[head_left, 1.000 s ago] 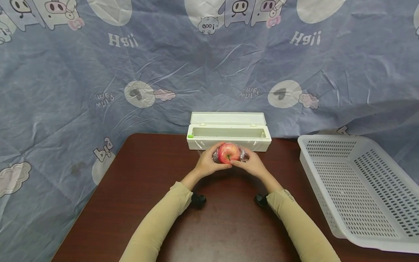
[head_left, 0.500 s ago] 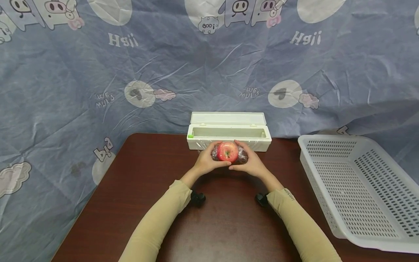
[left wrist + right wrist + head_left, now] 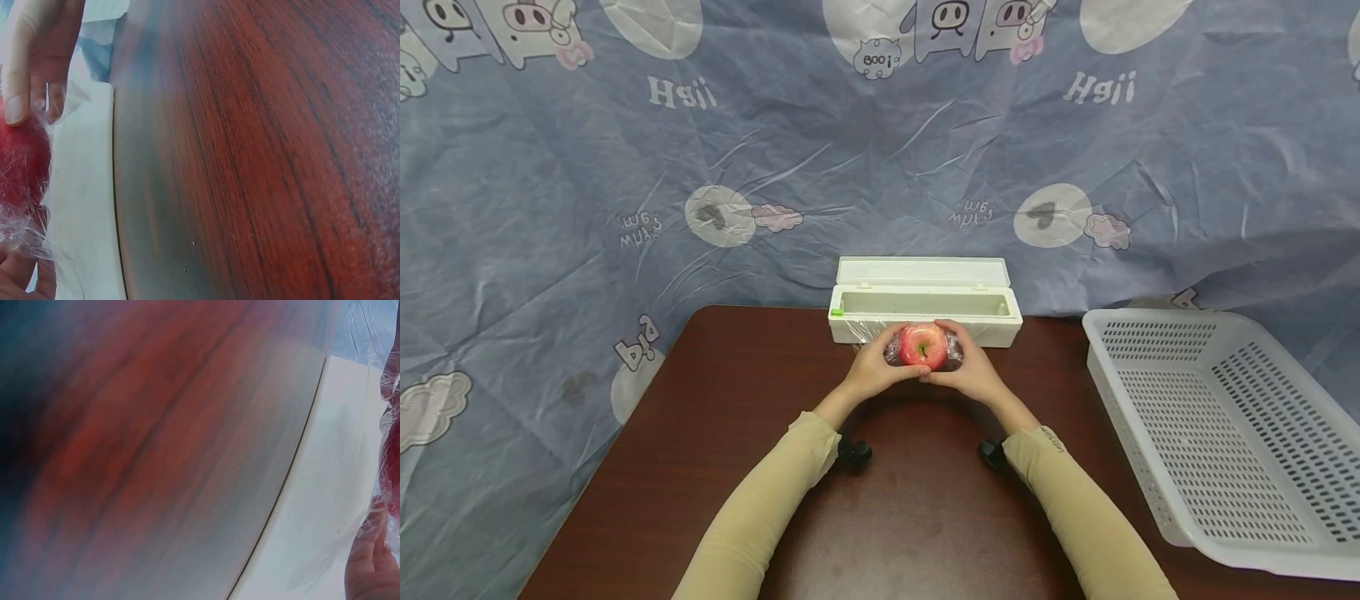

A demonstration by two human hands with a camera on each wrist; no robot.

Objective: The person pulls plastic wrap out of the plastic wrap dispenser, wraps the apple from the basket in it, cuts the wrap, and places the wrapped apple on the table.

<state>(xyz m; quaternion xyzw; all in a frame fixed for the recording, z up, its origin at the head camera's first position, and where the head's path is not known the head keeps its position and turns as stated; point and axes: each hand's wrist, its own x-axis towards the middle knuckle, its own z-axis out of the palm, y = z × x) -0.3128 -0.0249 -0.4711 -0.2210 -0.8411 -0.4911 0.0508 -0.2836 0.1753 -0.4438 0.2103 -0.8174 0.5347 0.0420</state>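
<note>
A red apple (image 3: 923,347) with its stem facing up sits between both hands, covered in clear plastic wrap (image 3: 955,350) bunched at its sides. My left hand (image 3: 876,367) grips it from the left, and my right hand (image 3: 973,371) holds it from the right, the two thumbs meeting at its near side. Behind them is a long white wrap box (image 3: 925,304) with its lid raised. Creased film (image 3: 859,332) shows along the box's front left. In the left wrist view, crinkled wrap covers the apple (image 3: 22,165) close to the white box (image 3: 84,187).
A white perforated plastic basket (image 3: 1217,433) stands on the right side of the dark wood table (image 3: 745,383). A printed blue-grey cloth (image 3: 880,167) hangs behind the table. Black wrist cameras (image 3: 853,455) sit under the sleeves.
My right hand shifts its hold: its thumb moves off the apple's stem area to the lower edge, then inward to my left thumb. The apple tips slightly; my left hand stays nearly still.
</note>
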